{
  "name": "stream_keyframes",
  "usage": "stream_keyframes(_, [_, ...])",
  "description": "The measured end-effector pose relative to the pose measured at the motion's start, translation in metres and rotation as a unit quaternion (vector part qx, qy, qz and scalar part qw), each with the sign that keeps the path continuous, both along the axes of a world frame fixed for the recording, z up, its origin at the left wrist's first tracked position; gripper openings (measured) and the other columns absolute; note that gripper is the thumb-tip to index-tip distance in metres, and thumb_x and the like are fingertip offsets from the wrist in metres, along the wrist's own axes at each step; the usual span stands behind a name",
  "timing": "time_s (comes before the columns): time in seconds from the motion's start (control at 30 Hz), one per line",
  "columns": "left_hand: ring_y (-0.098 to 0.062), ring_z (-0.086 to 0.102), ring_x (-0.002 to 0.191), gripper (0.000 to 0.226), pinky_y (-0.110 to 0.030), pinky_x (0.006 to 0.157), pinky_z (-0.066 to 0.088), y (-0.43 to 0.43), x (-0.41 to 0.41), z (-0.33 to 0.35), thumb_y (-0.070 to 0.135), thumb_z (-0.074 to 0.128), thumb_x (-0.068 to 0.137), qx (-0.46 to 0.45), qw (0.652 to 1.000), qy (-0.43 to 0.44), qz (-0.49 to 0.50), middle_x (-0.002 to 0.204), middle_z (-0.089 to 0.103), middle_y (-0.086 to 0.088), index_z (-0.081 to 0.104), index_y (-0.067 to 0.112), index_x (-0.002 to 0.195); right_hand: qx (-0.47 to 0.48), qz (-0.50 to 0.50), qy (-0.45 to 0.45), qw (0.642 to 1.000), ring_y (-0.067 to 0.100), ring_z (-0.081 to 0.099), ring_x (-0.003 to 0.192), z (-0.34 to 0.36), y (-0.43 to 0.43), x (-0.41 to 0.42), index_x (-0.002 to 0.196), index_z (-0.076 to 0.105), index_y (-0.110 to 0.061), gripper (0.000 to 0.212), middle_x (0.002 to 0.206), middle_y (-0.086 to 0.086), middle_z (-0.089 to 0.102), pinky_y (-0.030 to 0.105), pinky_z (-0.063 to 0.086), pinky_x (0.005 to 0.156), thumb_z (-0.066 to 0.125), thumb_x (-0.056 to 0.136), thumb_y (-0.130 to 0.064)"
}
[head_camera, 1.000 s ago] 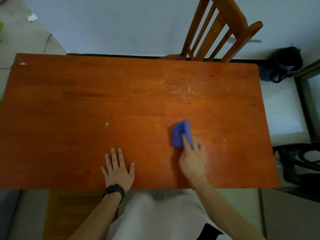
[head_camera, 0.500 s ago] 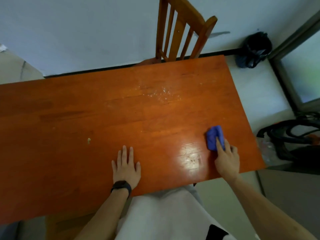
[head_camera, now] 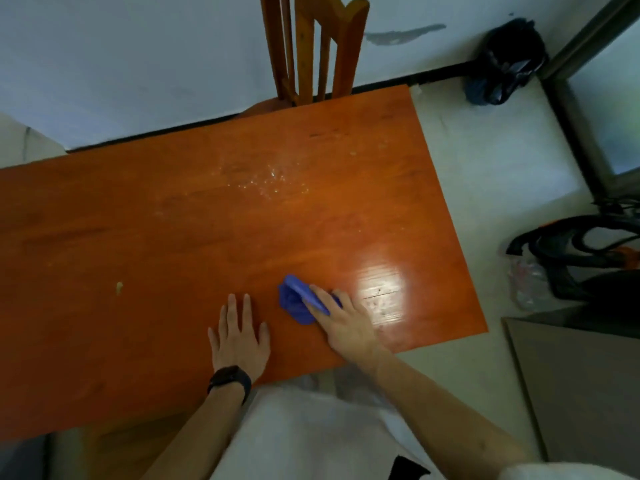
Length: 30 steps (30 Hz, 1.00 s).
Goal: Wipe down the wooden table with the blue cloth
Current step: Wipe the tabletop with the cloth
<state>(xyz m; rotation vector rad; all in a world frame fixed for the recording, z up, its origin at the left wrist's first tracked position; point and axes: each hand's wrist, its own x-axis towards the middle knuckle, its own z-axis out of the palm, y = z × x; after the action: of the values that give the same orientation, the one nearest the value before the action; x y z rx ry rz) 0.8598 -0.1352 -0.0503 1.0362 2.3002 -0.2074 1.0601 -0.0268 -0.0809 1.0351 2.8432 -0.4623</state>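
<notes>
One table [head_camera: 173, 220], one chair [head_camera: 311, 46] at its far side, one cloth [head_camera: 294, 303]. Two hands up on the wood: left hand [head_camera: 239, 336] and right hand [head_camera: 341, 322]. One watch [head_camera: 229, 377], left wrist. Crumbs-wise, there's one yellowish crumb [head_camera: 119, 287] sitting by itself, then a patch of white specks [head_camera: 270, 178] further back, honestly too tiny and smeared to count, could be a couple dozen. One glare spot [head_camera: 381, 282] on the varnish. Down on the floor: one black bag [head_camera: 502, 71] by the wall, one tangle of black straps [head_camera: 571, 244] at the right edge, and one clear plastic bag [head_camera: 526, 278] just beside that tangle.
</notes>
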Motion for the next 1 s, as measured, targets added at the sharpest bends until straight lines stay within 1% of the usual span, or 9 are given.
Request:
stream_keyframes(0.1, [-0.024, -0.007, 0.152, 0.069, -0.054, 0.121, 0.002, 0.014, 0.022, 0.004, 0.053, 0.021, 0.102, -0.013, 1.0, 0.006, -0.017, 0.164, -0.018, 0.0, -0.012, 0.029, 0.156, 0.014, -0.128, 0.018, 0.991, 0.038, 0.053, 0.106, -0.007, 0.067, 0.068, 0.142, 0.05, -0.024, 0.067, 0.141, 0.011, 0.052, 0.045, 0.047, 0.085, 0.047, 0.078, -0.008])
stream_keyframes(0.23, [-0.022, -0.009, 0.152, 0.069, -0.052, 0.121, -0.001, 0.048, 0.065, 0.009, 0.058, 0.019, 0.1, -0.012, 1.0, -0.018, -0.012, 0.163, -0.019, 0.001, -0.013, 0.032, 0.156, -0.013, -0.333, -0.006, 0.943, 0.043, 0.051, 0.116, 0.011, 0.149, 0.155, 0.145, 0.044, -0.007, 0.071, 0.141, 0.028, 0.046, 0.045, 0.032, 0.099, 0.04, 0.075, -0.011])
stream_keyframes(0.37, [-0.024, -0.013, 0.151, 0.078, -0.054, 0.121, 0.001, 0.069, 0.092, 0.013, 0.065, 0.022, 0.097, -0.047, 0.997, -0.041, 0.049, 0.162, -0.024, -0.004, -0.019, 0.031, 0.154, -0.034, -0.472, 0.035, 0.881, 0.043, 0.041, 0.113, 0.031, 0.165, 0.161, 0.153, 0.031, -0.013, 0.073, 0.151, 0.022, 0.032, 0.045, 0.03, 0.104, 0.047, 0.082, -0.004])
stream_keyframes(0.47, [-0.023, -0.015, 0.151, 0.08, -0.057, 0.121, 0.001, 0.073, 0.09, 0.017, 0.065, 0.026, 0.097, -0.066, 0.996, -0.041, 0.045, 0.161, -0.027, -0.003, -0.021, 0.031, 0.154, 0.003, -0.335, 0.094, 0.937, 0.041, 0.047, 0.109, 0.037, 0.128, 0.116, 0.148, 0.041, -0.01, 0.07, 0.143, 0.026, 0.042, 0.047, 0.038, 0.095, 0.043, 0.078, -0.007])
stream_keyframes(0.57, [-0.022, -0.012, 0.152, 0.082, -0.058, 0.12, 0.001, 0.073, 0.084, 0.019, 0.066, 0.029, 0.096, -0.089, 0.995, -0.037, 0.031, 0.162, -0.026, 0.0, -0.019, 0.033, 0.154, -0.026, -0.148, 0.085, 0.985, 0.036, 0.055, 0.099, 0.032, 0.075, 0.073, 0.141, 0.05, -0.018, 0.068, 0.145, 0.011, 0.045, 0.04, 0.047, 0.08, 0.047, 0.074, -0.009])
stream_keyframes(0.7, [-0.02, -0.011, 0.152, 0.088, -0.058, 0.12, 0.003, 0.074, 0.081, 0.015, 0.071, 0.034, 0.092, -0.102, 0.993, -0.051, 0.037, 0.161, -0.027, 0.003, -0.018, 0.036, 0.154, -0.02, 0.003, 0.046, 0.999, 0.033, 0.057, 0.1, 0.009, 0.059, 0.086, 0.13, 0.061, -0.024, 0.058, 0.149, 0.003, 0.044, 0.037, 0.05, 0.075, 0.049, 0.074, -0.016])
stream_keyframes(0.8, [-0.02, -0.016, 0.151, 0.089, -0.058, 0.12, 0.002, 0.073, 0.082, 0.013, 0.074, 0.03, 0.091, -0.104, 0.992, -0.059, 0.032, 0.158, -0.034, 0.002, -0.024, 0.036, 0.151, -0.011, -0.157, 0.021, 0.987, 0.038, 0.056, 0.103, -0.007, 0.11, 0.146, 0.141, 0.05, -0.016, 0.063, 0.149, 0.012, 0.044, 0.043, 0.045, 0.087, 0.043, 0.079, -0.012])
stream_keyframes(0.93, [-0.021, -0.022, 0.149, 0.089, -0.059, 0.12, 0.002, 0.065, 0.085, 0.011, 0.076, 0.024, 0.091, -0.092, 0.994, -0.063, 0.024, 0.154, -0.041, 0.002, -0.032, 0.036, 0.147, -0.052, -0.429, -0.003, 0.902, 0.042, 0.049, 0.111, 0.019, 0.17, 0.203, 0.148, 0.039, -0.009, 0.076, 0.147, 0.019, 0.04, 0.039, 0.028, 0.098, 0.032, 0.073, -0.016])
stream_keyframes(1.0, [-0.021, -0.024, 0.148, 0.089, -0.06, 0.12, 0.002, 0.063, 0.083, 0.01, 0.078, 0.021, 0.089, -0.088, 0.994, -0.066, 0.023, 0.152, -0.043, 0.003, -0.034, 0.038, 0.146, -0.038, -0.461, 0.027, 0.886, 0.043, 0.046, 0.116, 0.032, 0.174, 0.196, 0.148, 0.039, -0.009, 0.068, 0.149, 0.021, 0.038, 0.039, 0.025, 0.1, 0.036, 0.08, -0.008])
